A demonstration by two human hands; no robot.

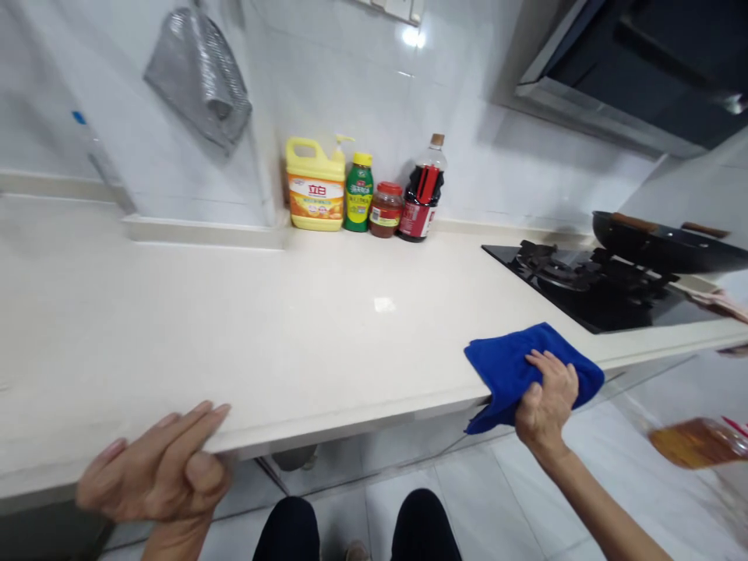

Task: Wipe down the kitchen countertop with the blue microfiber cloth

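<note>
My right hand [548, 397] presses on a blue cloth [508, 362], its fingers on top and its thumb at the near side. The cloth lies partly on the white countertop [327, 343] and partly hangs over its front edge, just left of the gas stove. My left hand [160, 467] is at the counter's front edge on the left, holding nothing. Its fingers are loosely stretched and slightly bent, and whether they touch the counter I cannot tell.
Against the wall stand a yellow detergent jug [316, 191], a green bottle [358, 195], a red-lidded jar [386, 210] and a dark sauce bottle [421, 195]. A wok [672, 241] sits on the black gas stove [555, 273], under a range hood [654, 70]. A grey cloth [202, 78] hangs left.
</note>
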